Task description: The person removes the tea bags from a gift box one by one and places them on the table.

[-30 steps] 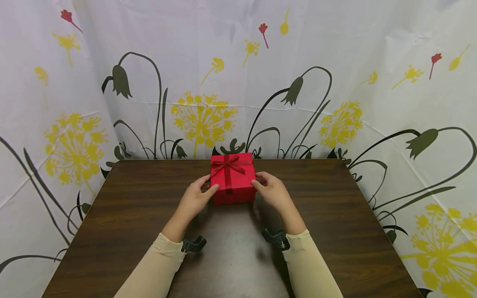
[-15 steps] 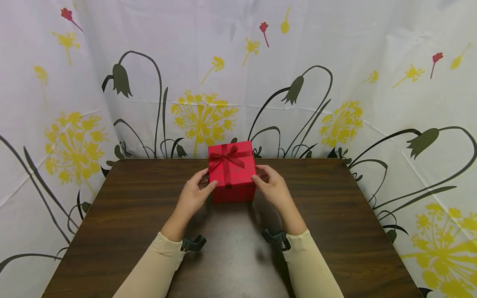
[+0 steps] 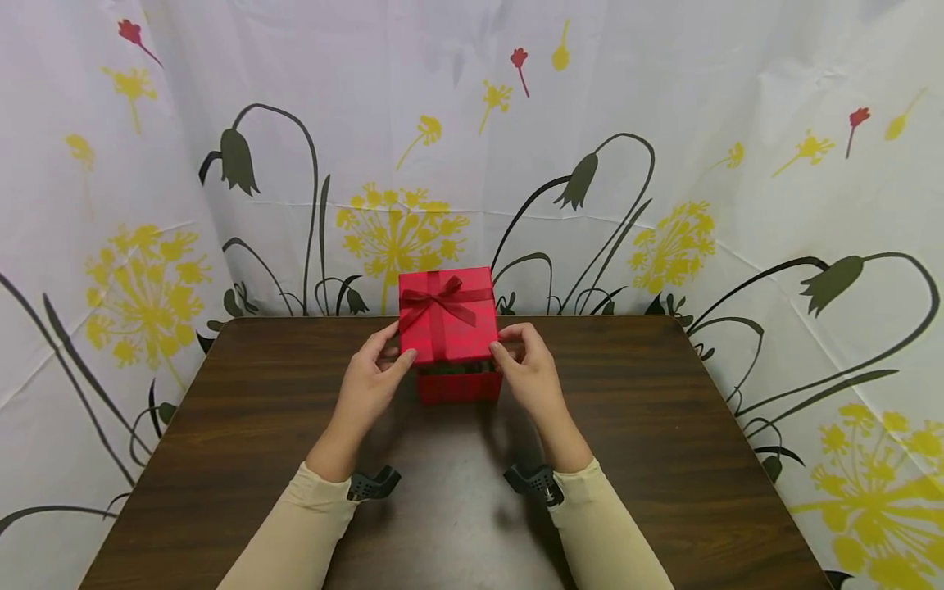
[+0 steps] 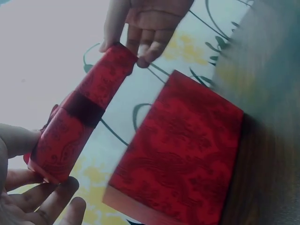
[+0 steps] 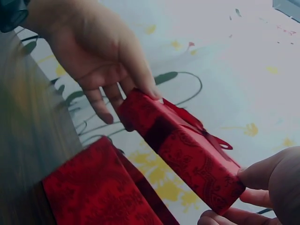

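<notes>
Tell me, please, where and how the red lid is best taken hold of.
Probably grip the lid by its left and right sides, coming from both sides, as the left hand and right hand do, thumbs above, fingers below. It is square with flat walls, raised clear of the box so its lower edges are reachable, and the bow looks too soft to pull.

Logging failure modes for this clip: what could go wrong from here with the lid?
Slip: the left hand and right hand grip the lid at opposite sides, so uneven grip might tip it. Knock: neither hand holds the box, and the lid is raised above it, so a dip could bump it.
</notes>
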`<state>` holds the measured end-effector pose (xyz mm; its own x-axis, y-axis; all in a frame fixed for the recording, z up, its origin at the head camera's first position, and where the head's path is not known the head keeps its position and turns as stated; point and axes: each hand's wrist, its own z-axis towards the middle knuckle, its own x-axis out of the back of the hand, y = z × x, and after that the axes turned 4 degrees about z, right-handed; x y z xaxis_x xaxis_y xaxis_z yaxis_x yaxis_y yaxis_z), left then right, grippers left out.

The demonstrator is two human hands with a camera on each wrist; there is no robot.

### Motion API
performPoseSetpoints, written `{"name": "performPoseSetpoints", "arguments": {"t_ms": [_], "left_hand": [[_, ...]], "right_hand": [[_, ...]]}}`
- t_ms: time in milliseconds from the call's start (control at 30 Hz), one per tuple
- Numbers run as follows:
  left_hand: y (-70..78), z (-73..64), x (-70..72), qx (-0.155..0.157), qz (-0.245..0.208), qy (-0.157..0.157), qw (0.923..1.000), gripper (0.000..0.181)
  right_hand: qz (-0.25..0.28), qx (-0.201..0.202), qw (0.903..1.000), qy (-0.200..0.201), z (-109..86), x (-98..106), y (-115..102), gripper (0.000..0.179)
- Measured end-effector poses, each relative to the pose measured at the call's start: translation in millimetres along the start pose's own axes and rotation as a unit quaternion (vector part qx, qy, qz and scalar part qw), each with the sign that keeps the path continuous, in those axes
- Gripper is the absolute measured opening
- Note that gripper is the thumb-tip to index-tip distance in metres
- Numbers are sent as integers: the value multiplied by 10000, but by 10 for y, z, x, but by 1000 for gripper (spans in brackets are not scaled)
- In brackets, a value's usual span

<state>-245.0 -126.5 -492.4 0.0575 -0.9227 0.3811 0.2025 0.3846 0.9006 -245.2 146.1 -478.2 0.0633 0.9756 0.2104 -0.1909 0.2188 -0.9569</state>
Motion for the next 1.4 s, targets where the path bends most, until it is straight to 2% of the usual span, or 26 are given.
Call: {"name": "performPoseSetpoints", "arguments": {"t_ms": [133,300,433,567,800,1033,1133,1233,1400], "left_hand": [[58,-19,74,39,-43,28,10000,62],[41,-95,171,-2,220,90,9997,63],[4,-199,239,-241,455,114,9986,71],[-14,-267,286,-525,576,187,9968,78],[-64,-394,396,-933,1372,504,9848,81],[-144,-504,547,-1240,1542,862,9764,83],[-197,-559,612,-1242,1593,976,9745,84],[-261,-634,667,-1116,1664,1055,9740,84],[-363,-721,755,-903,1519,1187,9771,83]], "right_hand": [[101,1,9999,-6,-39,-48,-43,23],[216,-12,9996,-196,-92,-124,-84,26],[374,55,9985,-390,-130,-201,-100,26],[395,147,9983,-397,-149,-268,-118,25],[194,175,9994,-238,-217,-366,-109,23],[373,427,9980,-269,-287,-522,-138,25],[403,649,9969,-205,-321,-634,-155,25],[476,767,9958,-122,-372,-770,-170,26],[631,922,9936,-185,-429,-976,-165,31]]}}
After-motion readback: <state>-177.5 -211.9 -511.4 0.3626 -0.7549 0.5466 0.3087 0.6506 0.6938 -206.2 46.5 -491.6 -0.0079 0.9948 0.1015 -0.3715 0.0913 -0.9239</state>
